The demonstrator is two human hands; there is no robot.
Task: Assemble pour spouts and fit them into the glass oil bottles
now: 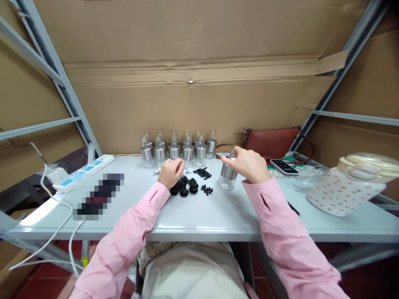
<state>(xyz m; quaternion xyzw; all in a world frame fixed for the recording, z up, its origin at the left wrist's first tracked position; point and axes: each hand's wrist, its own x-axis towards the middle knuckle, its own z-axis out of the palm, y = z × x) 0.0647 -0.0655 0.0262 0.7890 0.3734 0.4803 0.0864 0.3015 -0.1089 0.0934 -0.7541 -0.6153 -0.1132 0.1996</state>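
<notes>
In the head view my right hand (249,164) grips a glass bottle with a brushed metal band (228,176) around its upper part. The bottle stands upright, with its neck partly hidden by my fingers. My left hand (171,172) is closed, fingers curled together, beside a pile of round black caps (184,187). Whatever it may hold is hidden. Small clear pieces (188,168) lie just past it. To the right of the caps are thin black rods (203,173) and several tiny black parts (207,190).
Several similar bottles (174,151) stand in rows at the back of the white table (199,220). At right are a brown bag (271,143), a black phone-like device (283,167) and a spotted jug (341,191). A power strip (89,170) with cables lies at left.
</notes>
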